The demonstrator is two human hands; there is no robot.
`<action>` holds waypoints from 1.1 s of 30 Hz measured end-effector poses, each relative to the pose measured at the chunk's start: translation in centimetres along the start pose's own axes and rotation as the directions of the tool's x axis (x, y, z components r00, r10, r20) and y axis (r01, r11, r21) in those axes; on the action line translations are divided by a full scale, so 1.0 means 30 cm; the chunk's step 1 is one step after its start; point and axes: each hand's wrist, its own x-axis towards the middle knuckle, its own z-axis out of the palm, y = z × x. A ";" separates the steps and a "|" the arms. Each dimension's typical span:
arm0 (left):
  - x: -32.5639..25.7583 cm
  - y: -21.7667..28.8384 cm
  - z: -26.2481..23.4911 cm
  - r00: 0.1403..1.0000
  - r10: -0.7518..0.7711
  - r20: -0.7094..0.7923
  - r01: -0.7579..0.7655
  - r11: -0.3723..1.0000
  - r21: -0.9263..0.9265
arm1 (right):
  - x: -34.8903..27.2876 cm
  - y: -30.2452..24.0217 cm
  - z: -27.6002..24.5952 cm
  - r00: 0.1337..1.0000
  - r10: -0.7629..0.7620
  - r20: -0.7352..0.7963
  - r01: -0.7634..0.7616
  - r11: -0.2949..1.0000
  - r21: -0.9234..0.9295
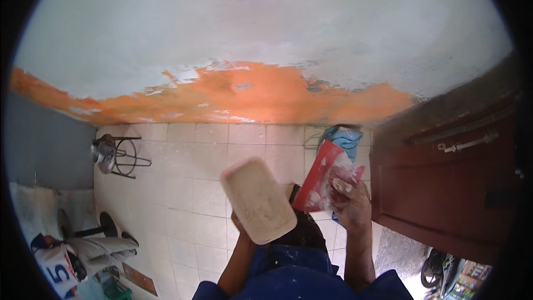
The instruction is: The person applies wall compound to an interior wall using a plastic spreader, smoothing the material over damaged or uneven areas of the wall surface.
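Observation:
My left hand (236,222) holds up a pale rectangular tub (259,200) with rounded corners and a thin pinkish rim. Its inside looks coated in cream-coloured filler, and most of my fingers are hidden beneath it. To the right, my right hand (357,210) is closed round the handle of a red plastering trowel (314,182), whose flat blade is smeared with white filler. Both are held above the floor, apart from each other. Ahead stands a wall (266,16) coated in whitish filler, with a ragged band of orange paint (244,91) showing along its bottom.
A blue bag (347,138) lies against the wall's foot. Far left is a round-framed stool (129,155) with something on it. At lower left is another person (100,253). A dark red door (444,189) stands at right, and a motorbike (438,269) beyond it. Tiles (194,189) cover the floor.

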 end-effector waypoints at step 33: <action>0.194 -0.317 0.568 0.975 0.224 0.014 -0.198 0.833 0.516 | 0.048 -0.192 0.055 0.854 -0.384 0.352 0.488 0.353 -0.798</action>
